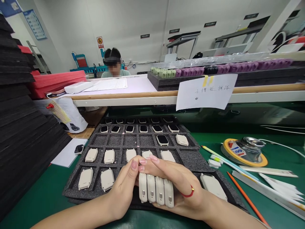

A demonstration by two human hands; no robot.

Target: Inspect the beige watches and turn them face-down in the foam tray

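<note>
While both hands meet over the near edge of the tray [190, 159], four beige cases [156, 190] sit pressed together between them, side by side like books. The left hand [124, 187] closes its grip against the row's left flank, thumb on top. The right hand [173, 178] cups the row from below and from the right, fingers curled over the far ends, so both grips are closed on the cases.

They stand on edge, narrow sides up. Each long axis runs away from the person toward the tray's far edge, and the near ends fan slightly to the right.

Now the tray count. The two far rows are filled, dark screens up. The middle row holds only two pieces at its right end, and its other slots are empty. The next row shows five beige backs. In the near row there are two at the left and one at the right, and the hands hide the slots between. Right of the tray, pens [226, 162] lie on the green bench [47, 194].
</note>
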